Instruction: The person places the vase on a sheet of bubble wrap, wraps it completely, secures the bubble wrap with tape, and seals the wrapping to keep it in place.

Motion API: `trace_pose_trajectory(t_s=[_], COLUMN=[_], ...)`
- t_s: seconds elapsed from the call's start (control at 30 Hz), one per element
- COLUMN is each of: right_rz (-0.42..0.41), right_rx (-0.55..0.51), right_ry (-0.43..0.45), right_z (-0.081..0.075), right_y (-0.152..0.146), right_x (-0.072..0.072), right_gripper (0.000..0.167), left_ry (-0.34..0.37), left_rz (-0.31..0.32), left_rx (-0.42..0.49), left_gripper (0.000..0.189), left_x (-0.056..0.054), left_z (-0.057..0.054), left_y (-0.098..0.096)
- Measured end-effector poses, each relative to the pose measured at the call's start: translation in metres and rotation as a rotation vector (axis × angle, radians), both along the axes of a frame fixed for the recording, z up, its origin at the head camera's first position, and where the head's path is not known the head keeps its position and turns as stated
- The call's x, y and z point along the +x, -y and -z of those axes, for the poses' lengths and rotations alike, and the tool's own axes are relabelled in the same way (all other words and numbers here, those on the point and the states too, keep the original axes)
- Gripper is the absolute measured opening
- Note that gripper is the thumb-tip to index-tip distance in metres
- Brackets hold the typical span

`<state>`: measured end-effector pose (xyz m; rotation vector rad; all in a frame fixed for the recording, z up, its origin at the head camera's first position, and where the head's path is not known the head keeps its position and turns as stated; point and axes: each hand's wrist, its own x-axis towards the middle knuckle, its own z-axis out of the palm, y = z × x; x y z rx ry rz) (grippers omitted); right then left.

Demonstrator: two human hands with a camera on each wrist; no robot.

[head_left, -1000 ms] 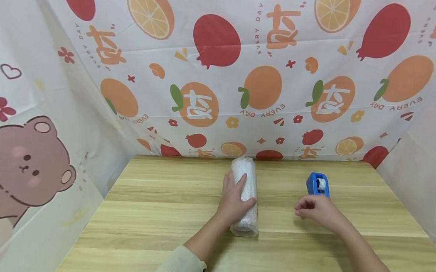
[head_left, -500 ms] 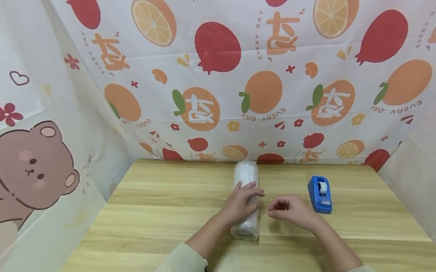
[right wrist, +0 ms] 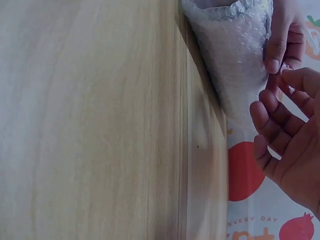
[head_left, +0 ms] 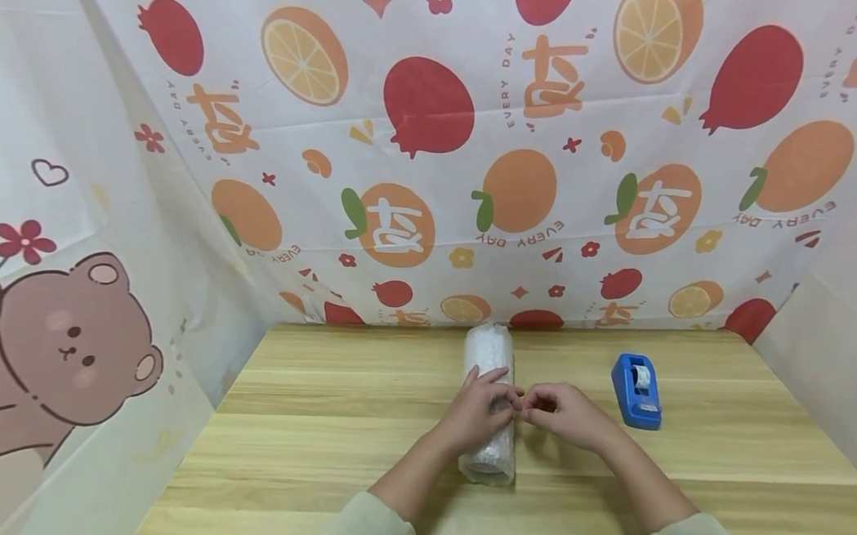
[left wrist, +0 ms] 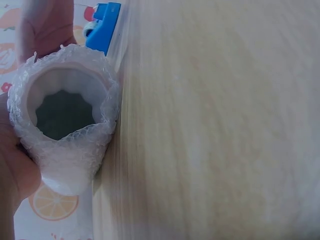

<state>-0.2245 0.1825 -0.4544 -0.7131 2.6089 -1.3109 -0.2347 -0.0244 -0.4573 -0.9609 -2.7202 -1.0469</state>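
Note:
A long, pale hollow object wrapped in bubble wrap (head_left: 487,349) lies on the wooden table, its near end facing me. In the left wrist view its round mouth shows a scalloped inner wall (left wrist: 42,87). My left hand (head_left: 467,413) lies across the roll, thumb and index finger drawn together at its right side. There they meet the fingertips of my right hand (head_left: 570,415). A small shiny bit of clear tape (right wrist: 291,89) shows between the two hands' fingertips in the right wrist view. The right hand's other fingers are loosely curled.
A blue tape dispenser (head_left: 638,392) with a tape roll in it stands to the right of my right hand. Behind the wooden table (head_left: 301,423) hangs a fruit-print cloth (head_left: 434,178). Another cloth with a bear print (head_left: 77,344) hangs at the left.
My right hand has moved left from beside the dispenser to the roll, meeting the left hand. The left hand's spread fingers have shifted toward the roll's right side, thumb and index closing together.

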Motion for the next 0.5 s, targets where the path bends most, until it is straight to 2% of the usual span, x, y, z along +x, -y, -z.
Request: trace_pose_trajectory(t_s=[0.2, 0.37, 0.5], right_rz=[0.051, 0.093, 0.137], right_rx=[0.029, 0.052, 0.072], right_ry=[0.004, -0.038, -0.039], right_z=[0.0007, 0.0012, 0.0021], right_y=[0.0016, 0.0036, 0.0049], right_x=[-0.0001, -0.0006, -0.0006], right_gripper=[0.019, 0.023, 0.029], left_ry=[-0.018, -0.042, -0.041], left_rz=[0.003, 0.011, 0.015], left_rx=[-0.017, -0.024, -0.035], left_gripper=[0.007, 0.005, 0.007], left_x=[0.0007, 0.0007, 0.0013], left_z=[0.001, 0.0003, -0.0001], left_y=[0.0007, 0.0011, 0.001])
